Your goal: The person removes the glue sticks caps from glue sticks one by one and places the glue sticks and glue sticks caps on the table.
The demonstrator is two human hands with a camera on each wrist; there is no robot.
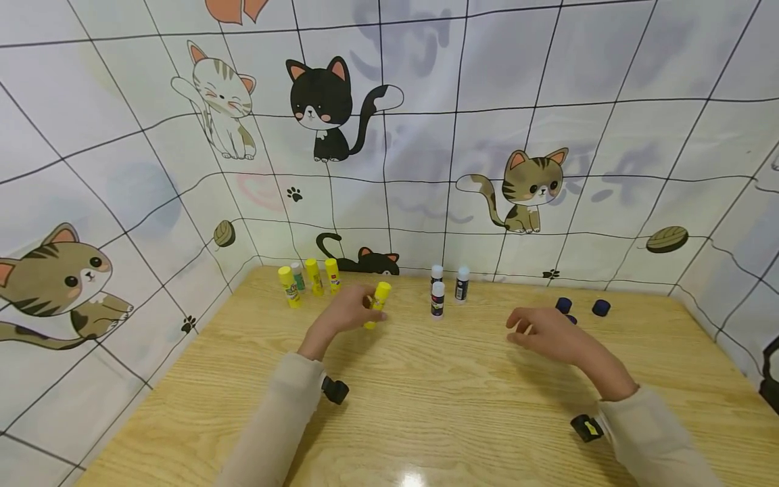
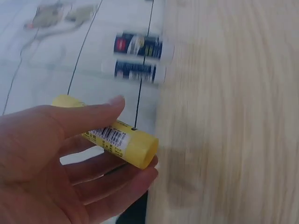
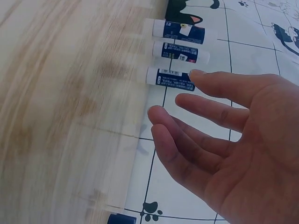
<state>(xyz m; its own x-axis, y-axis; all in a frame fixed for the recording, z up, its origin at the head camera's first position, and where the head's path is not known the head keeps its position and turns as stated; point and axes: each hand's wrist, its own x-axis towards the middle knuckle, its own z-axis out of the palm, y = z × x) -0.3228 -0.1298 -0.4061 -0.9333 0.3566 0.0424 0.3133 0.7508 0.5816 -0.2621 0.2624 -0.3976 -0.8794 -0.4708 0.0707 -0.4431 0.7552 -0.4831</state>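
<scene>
My left hand (image 1: 351,309) holds a yellow glue stick (image 1: 381,295) between thumb and fingers, tilted over the table. In the left wrist view the barcode side of that glue stick (image 2: 112,135) shows under the thumb. My right hand (image 1: 548,331) hovers above the table at the right, fingers loosely bent, nothing in it. Small dark blue caps (image 1: 601,308) lie just beyond it, one partly hidden by the hand. Three navy and white glue sticks (image 1: 437,301) stand upright between the two hands; they also appear past the fingertips in the right wrist view.
Behind and left of my left hand stand several glue sticks: yellow ones (image 1: 289,287) and a green one with a grey cap (image 1: 297,276). The wooden table (image 1: 389,406) ends at a white grid cloth (image 1: 420,135) with printed cats. A dark object (image 1: 770,372) is at the right edge.
</scene>
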